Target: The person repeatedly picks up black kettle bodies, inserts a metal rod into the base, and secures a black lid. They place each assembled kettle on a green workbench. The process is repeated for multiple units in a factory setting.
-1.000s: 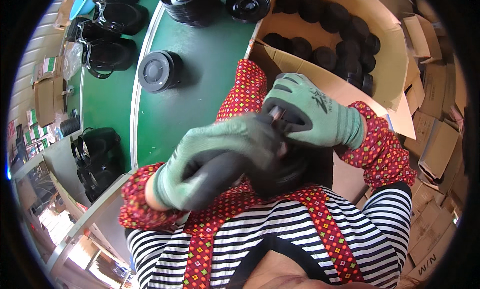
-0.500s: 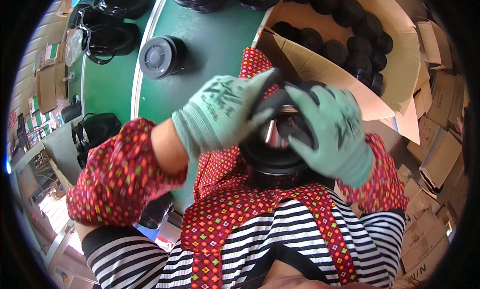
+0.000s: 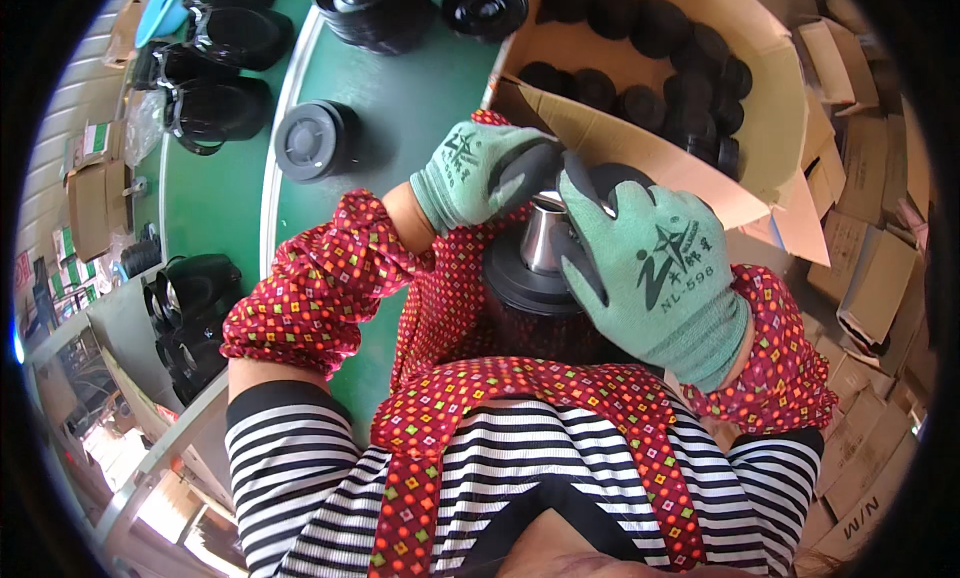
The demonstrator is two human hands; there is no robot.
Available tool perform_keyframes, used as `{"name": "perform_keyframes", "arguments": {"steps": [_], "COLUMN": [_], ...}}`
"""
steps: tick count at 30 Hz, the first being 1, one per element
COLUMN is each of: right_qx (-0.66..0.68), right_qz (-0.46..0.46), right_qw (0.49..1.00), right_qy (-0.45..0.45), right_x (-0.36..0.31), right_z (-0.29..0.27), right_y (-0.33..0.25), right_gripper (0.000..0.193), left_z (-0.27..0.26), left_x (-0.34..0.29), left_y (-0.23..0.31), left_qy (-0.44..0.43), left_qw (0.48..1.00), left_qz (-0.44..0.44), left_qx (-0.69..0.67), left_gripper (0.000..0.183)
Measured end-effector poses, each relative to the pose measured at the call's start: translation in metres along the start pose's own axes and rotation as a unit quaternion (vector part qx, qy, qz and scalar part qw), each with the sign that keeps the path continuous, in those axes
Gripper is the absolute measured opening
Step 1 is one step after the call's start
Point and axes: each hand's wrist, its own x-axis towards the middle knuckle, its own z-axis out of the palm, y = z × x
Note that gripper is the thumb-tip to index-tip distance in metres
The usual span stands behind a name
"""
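Observation:
Both my hands wear green gloves with black fingertips. They meet above a shiny metal cylinder (image 3: pixel 544 236), which stands up from a black round cap-like piece (image 3: pixel 527 278). That piece sits on a dark, rounded vessel (image 3: pixel 530 328) close against my apron. My left hand (image 3: pixel 485 173) is closed, its fingertips pinched at the cylinder's top; what they hold is hidden. My right hand (image 3: pixel 650 258) curls around the cylinder's right side, with its fingertips near the left ones. Behind its fingers shows part of a black round part (image 3: pixel 622 178); its grip there is partly covered.
A black round lid (image 3: pixel 308 141) lies on the green table (image 3: pixel 400 88). Further back are a stack of black discs (image 3: pixel 375 13) and another black disc (image 3: pixel 485 8). An open cardboard box (image 3: pixel 770 168) at the right holds several black round parts. Black glossy pots (image 3: pixel 215 108) stand at the left.
My left hand has moved right and turned, its fingers now pinched at the cylinder's top. My right hand has shifted slightly, and more of the metal cylinder shows.

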Motion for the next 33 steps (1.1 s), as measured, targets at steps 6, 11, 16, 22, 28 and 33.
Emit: {"name": "perform_keyframes", "arguments": {"steps": [6, 11, 16, 22, 28, 33], "right_qx": [0.096, 0.361, 0.413, 0.58, 0.851, 0.693], "right_qz": [-0.079, -0.016, -0.041, 0.144, 0.109, 0.137], "right_qw": [0.985, 0.927, 0.891, 0.755, 0.511, 0.705], "right_qy": [0.118, 0.102, 0.183, 0.27, 0.047, 0.057], "right_x": [-0.023, -0.052, -0.045, 0.007, 0.068, 0.089], "right_z": [0.001, 0.06, 0.084, 0.053, 0.079, 0.12], "right_y": [0.004, 0.0, -0.006, 0.008, -0.043, -0.09], "right_gripper": [0.072, 0.066, 0.052, 0.026, 0.047, 0.05], "left_z": [-0.017, -0.017, 0.019, 0.025, 0.014, -0.027], "left_x": [-0.05, -0.161, -0.257, -0.227, -0.221, -0.265], "left_y": [0.018, -0.004, -0.021, 0.049, 0.126, 0.116], "left_qy": [0.151, 0.292, 0.229, 0.303, 0.326, 0.581], "left_qw": [0.983, 0.91, 0.852, 0.925, 0.938, 0.738], "left_qz": [-0.101, -0.223, -0.367, -0.202, -0.1, -0.208], "left_qx": [0.015, 0.192, 0.294, 0.109, -0.063, -0.274], "left_gripper": [0.029, 0.02, 0.022, 0.096, 0.059, 0.029]}}
